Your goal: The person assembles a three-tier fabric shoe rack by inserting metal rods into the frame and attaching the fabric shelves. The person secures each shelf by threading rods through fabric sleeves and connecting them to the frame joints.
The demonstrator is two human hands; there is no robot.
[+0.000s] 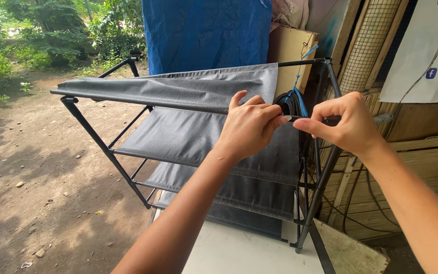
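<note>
Head view, looking down on 2 bare hands at a black metal rack (97,139) with grey fabric shelves. Left hand (249,124) curled almost closed, fingers wrapped over the end of the top shelf (188,86), pinching the grey cloth hem where it meets a thin black rod (300,63). Right hand (348,122) just beside it, thumb and forefinger pinched shut on the bare end of the front rod, other fingers loosely bent. Between both hands, a coil of black cable (289,104) tied with blue string (299,81), hanging behind the rack.

Top shelf: woven, matte cloth, taut along the front rod, sagging slightly toward the back. 3 more grey shelves (188,137) below, stepped downward, each slung on slim round tubes. Rack standing tilted on a flat white worktop (239,251).

Behind, a crinkled blue tarp (206,33), a pale board (290,48), wire mesh (371,43) in a wooden frame and a white banner (427,50). At left, bare brown dirt (31,187) with pebbles, green bushes (41,30) beyond.
</note>
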